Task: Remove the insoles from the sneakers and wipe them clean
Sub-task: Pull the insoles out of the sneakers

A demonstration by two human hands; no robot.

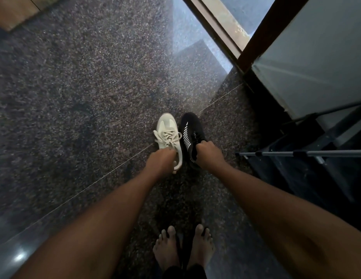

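Sneakers side by side on the speckled stone floor (84, 97), toes pointing away, heels toward the bare feet (183, 246) at the bottom of the view. White sneaker (167, 127) on the left, black sneaker (190, 129) with white stripes just beside it on the right, sides nearly touching.

Left hand (159, 160) down on the white one at the collar behind the knotted laces, fingers curled in at the opening. Right hand (207, 152) same story on the black one, fingers curled over the tongue edge and into the mouth. Both closed onto the shoe, but can't tell from here whether gripping collar, tongue or an insole edge. No insole showing anywhere yet, so presumably both still inside.

Key relation: long axis of each shoe runs straight away from the body, roughly in line with each forearm. Heel end nearest the hand, toe end farthest. So probably a pull back toward the body and up, heel end of the insole first, toe sliding out last. Each hand equally close to its own shoe, no reaching across needed.

White laces tied, which could make that opening tighter. No cloth visible for wiping. Metal rod (300, 153) off to the right, well apart.
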